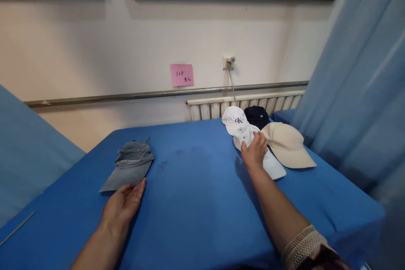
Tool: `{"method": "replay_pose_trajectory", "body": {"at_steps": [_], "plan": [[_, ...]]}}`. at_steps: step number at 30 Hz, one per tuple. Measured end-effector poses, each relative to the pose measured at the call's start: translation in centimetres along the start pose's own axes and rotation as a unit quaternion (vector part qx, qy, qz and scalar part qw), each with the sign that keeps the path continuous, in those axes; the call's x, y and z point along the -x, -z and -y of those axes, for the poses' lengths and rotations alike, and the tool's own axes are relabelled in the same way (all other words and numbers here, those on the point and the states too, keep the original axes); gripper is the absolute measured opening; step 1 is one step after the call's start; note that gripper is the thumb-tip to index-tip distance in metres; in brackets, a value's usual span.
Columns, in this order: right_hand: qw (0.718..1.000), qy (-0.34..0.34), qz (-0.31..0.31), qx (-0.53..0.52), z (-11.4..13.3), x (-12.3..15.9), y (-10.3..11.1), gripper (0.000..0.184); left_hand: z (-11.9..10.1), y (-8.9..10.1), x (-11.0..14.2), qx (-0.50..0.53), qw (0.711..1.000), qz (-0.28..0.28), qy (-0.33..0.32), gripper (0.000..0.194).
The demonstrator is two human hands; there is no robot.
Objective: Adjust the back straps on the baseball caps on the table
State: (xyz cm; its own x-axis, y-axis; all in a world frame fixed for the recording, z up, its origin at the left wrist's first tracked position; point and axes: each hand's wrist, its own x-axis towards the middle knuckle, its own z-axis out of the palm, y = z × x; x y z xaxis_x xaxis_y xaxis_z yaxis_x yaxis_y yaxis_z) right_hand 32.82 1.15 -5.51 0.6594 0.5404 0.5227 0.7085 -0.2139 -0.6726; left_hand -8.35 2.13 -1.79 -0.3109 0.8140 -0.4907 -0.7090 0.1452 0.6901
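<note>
The person's left hand [125, 202] and left forearm [106, 232] are bare up to the edge of view, as are the right hand [255, 149] and most of the right forearm [278, 206]. The right sleeve ends in a cream openwork band [299, 247], its ladder-like rows of narrow slits running between solid edges. Beyond it shows dark, nearly black fabric [322, 259] beside a paler patch.

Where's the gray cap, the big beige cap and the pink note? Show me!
Gray cap [129, 174]: head view, on its brim.
Beige cap [285, 138]: head view, on its crown.
Pink note [182, 75]: head view, on the paper's middle.
</note>
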Motion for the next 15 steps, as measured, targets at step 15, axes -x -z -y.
{"method": "replay_pose_trajectory", "body": {"at_steps": [15], "plan": [[0.957, 0.248, 0.147, -0.032, -0.2, 0.0, 0.7, 0.024, 12.0, -8.4, 3.8, -0.204, 0.947, 0.223, 0.106, 0.010]]}}
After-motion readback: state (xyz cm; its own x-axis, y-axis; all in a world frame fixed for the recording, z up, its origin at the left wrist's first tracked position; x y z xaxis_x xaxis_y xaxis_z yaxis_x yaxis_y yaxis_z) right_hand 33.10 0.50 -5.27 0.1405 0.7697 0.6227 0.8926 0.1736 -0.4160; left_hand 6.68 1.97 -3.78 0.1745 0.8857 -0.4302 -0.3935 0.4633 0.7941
